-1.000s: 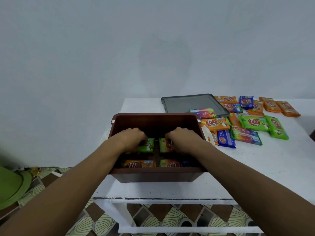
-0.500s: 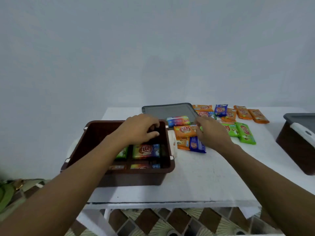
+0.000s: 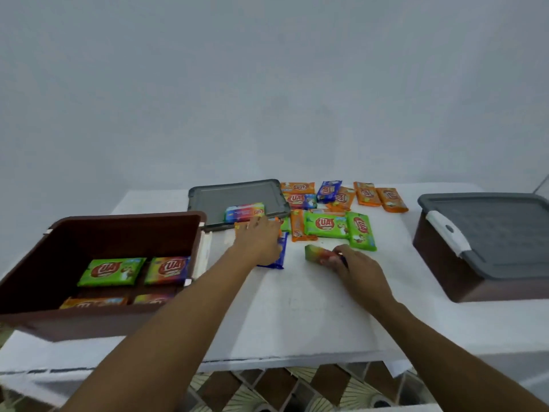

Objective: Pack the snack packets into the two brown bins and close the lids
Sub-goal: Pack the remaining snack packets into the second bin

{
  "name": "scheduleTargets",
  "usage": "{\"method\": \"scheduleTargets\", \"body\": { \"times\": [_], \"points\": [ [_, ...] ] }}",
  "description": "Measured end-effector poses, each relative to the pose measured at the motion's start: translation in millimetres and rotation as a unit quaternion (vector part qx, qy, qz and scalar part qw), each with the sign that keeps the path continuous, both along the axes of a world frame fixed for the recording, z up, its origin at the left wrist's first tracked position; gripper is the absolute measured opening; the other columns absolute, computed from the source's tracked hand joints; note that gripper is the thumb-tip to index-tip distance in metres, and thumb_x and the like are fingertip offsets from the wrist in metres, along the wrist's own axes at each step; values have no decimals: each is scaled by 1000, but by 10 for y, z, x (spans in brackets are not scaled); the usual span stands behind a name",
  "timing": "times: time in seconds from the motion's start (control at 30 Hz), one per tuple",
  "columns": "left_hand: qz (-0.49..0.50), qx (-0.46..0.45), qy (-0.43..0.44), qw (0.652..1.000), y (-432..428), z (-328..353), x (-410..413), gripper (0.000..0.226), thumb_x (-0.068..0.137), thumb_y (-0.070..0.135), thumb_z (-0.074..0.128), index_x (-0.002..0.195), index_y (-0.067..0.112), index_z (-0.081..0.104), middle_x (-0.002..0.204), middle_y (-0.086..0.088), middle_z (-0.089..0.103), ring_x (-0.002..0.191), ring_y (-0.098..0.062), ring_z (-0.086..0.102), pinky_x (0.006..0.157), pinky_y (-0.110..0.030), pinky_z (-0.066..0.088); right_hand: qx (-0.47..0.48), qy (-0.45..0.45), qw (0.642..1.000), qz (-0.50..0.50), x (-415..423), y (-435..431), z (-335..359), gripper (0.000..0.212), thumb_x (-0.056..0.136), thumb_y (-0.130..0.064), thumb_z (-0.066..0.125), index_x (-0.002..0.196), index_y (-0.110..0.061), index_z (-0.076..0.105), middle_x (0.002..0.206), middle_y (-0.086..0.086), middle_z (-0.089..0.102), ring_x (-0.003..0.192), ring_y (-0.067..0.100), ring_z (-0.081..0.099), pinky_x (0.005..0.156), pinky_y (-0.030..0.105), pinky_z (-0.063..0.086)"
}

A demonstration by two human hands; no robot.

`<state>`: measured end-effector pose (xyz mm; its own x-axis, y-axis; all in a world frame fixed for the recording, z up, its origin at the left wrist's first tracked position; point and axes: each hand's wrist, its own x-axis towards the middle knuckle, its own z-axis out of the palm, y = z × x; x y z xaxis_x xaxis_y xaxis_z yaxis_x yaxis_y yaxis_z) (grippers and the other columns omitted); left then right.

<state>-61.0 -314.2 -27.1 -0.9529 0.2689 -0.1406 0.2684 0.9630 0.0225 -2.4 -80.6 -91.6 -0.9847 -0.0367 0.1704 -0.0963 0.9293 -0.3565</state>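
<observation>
On the white table [image 3: 297, 316], from left to right:

Open bin: brown rectangular plastic bin [image 3: 44, 257] at the table's left end, lid off, with a white latch [image 3: 204, 251] on its right wall.
Bin contents: green snack packet [image 3: 111, 271] and rainbow-coloured snack packet [image 3: 167, 269] lie flat side by side at the far part of the floor; an orange packet [image 3: 93, 302] and another multicoloured packet [image 3: 153, 298] lie nearer, partly hidden by the front wall.
Loose lid: grey rectangular plastic lid [image 3: 231, 197] lies flat behind the open bin's right corner; a rainbow packet [image 3: 244, 212] rests on its near edge.
Left hand [image 3: 260, 240]: palm down on the nearest packets of the pile, covering an orange packet and touching a blue snack packet [image 3: 277, 257]; fingers extended and close together, no grip visible.
Packet pile: two large green packets [image 3: 326, 224], several orange packets [image 3: 367, 193] and a blue packet [image 3: 328, 191] spread over the table's far middle, some overlapping.
Right hand [image 3: 356, 269]: near the pile's front edge, fingers and thumb curled in a pinch around one end of a rainbow-striped packet [image 3: 319, 254], which touches the table.
Closed bin: second brown plastic bin [image 3: 445, 263] at the table's right end, well apart from the pile, with its grey lid [image 3: 499, 230] seated and a white latch handle [image 3: 448, 231] on the left side.
</observation>
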Motion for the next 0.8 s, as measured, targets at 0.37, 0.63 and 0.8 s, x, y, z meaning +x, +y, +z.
{"method": "scheduleTargets", "body": {
  "times": [0.37, 0.63, 0.8],
  "points": [
    [16, 72, 50, 996, 52, -327, 81, 64, 88, 30, 63, 145, 34, 33, 147, 2, 34, 136, -26, 28, 110, -44, 29, -244, -3, 967, -74, 23, 238, -177, 27, 94, -38, 58, 115, -24, 64, 102, -3, 70, 85, 8, 65, 59, 17, 51],
    [78, 115, -40, 990, 57, -285, 134, 109, 70, 44, 82, 153, 28, 13, 156, -6, 25, 144, -28, 20, 115, -47, 28, -242, -34, 968, -51, 65, 223, -110, 47, 84, -42, 70, 127, -25, 59, 107, -1, 67, 87, 10, 62, 63, 15, 48],
    [40, 39, -58, 997, 98, -231, 216, 93, 75, 44, 79, 150, 24, 27, 153, -4, 28, 136, -25, 36, 108, -40, 38, -189, -136, 972, -25, 20, 195, 57, 48, 89, -37, 65, 132, -20, 52, 125, 3, 62, 101, 15, 59, 82, 29, 54]
  ]
}}
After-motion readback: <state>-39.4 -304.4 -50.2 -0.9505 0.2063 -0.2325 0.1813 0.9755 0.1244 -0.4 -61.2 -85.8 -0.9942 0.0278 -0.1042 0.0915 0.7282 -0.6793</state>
